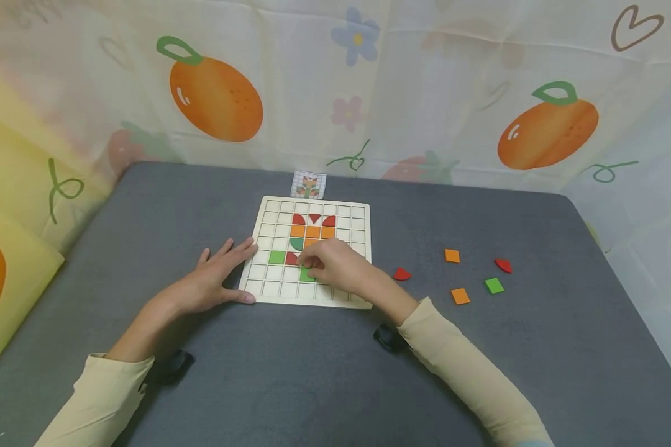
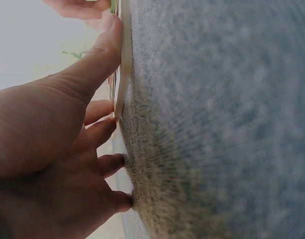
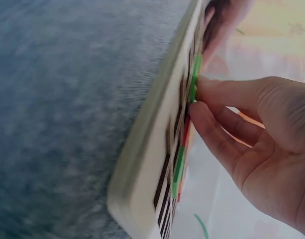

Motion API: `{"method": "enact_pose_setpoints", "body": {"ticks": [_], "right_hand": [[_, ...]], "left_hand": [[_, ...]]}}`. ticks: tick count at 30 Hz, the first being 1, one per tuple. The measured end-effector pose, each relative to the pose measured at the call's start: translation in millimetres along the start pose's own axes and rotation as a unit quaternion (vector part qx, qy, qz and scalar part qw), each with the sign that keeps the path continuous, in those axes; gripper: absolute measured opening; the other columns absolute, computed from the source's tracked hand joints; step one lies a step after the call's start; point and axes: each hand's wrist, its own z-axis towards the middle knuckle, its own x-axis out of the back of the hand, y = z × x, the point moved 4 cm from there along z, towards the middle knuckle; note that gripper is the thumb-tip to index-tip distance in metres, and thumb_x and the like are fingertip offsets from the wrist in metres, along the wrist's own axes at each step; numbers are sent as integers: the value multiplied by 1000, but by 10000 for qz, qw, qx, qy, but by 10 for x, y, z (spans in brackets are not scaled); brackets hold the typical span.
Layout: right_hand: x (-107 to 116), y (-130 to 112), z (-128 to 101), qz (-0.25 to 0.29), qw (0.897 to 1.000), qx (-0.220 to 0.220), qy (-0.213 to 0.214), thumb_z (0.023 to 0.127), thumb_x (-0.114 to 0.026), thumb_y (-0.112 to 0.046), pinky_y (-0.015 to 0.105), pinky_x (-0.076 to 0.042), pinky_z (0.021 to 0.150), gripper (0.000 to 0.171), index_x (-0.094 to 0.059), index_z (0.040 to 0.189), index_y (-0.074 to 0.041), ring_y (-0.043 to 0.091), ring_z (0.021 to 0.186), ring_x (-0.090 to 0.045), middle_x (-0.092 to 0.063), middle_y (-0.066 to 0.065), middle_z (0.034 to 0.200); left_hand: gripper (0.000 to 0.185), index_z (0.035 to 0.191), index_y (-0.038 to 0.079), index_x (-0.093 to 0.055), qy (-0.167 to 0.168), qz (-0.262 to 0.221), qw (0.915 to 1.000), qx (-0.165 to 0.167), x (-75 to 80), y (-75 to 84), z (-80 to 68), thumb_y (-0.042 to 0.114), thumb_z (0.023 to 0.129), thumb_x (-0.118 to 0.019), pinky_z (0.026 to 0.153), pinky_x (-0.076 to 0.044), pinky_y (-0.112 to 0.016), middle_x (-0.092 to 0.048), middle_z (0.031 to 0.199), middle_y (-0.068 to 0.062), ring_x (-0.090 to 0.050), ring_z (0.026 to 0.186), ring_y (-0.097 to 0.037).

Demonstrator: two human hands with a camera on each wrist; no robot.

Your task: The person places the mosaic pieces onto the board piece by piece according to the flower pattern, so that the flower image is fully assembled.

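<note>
A pale square grid board lies on the table with red, orange and green pieces in its cells. My left hand is spread along the board's left edge, thumb at the near corner; in the left wrist view its fingertips touch the edge and the table. With thumb and fingers bent together, my right hand pinches at a red curved piece in the lower middle, partly hidden by the fingertips. A green square sits left of that piece, and another green square is nearer the right wrist.
Loose on the right of the grey table lie red curved pieces, orange squares and a green square. A small pattern card lies behind the board. A printed curtain hangs at the back.
</note>
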Motion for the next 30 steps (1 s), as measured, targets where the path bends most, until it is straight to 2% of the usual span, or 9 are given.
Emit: {"method": "enact_pose_setpoints", "body": {"ticks": [5, 13, 21, 26, 30], "right_hand": [[42, 19, -26, 138, 9997, 199, -56, 88, -67, 2, 22, -51, 81, 22, -72, 108, -4, 12, 89, -64, -72, 4, 98], [243, 170, -168, 248, 9997, -20, 39, 89, -70, -3, 27, -52, 84, 23, -72, 112, -5, 11, 92, -65, -72, 3, 100], [524, 463, -437, 205, 9974, -619, 315, 90, -71, -7, 32, -53, 87, 28, -70, 117, -4, 16, 96, -64, -71, 6, 107], [690, 612, -641, 278, 9942, -843, 600, 88, -73, -5, 35, -53, 88, 29, -70, 116, -3, 20, 97, -65, -71, 9, 109], [805, 712, -812, 322, 9924, -979, 667, 87, -74, -4, 37, -52, 89, 32, -69, 118, -2, 22, 101, -64, -70, 11, 113]], "left_hand": [[101, 155, 4, -25, -13, -22, 10000, -26, 2, 9, -3, 42, 79, -79, 108, 5, -71, -13, 162, -18, -1, 146, -48], [99, 155, 4, -25, 18, -30, 10000, -48, 2, 18, -5, 40, 79, -79, 108, 5, -70, -14, 162, -18, -1, 146, -48], [100, 155, 5, -24, 22, -45, 10000, -38, 0, 13, -3, 41, 79, -79, 108, 6, -70, -14, 162, -18, 0, 146, -48], [100, 155, 5, -24, 9, -40, 10000, -53, -1, 10, -9, 41, 80, -78, 108, 5, -70, -14, 162, -18, 0, 146, -48], [100, 156, 6, -23, -4, -67, 10000, -12, 1, 14, -14, 41, 80, -78, 109, 6, -70, -13, 163, -17, 0, 146, -48]]}}
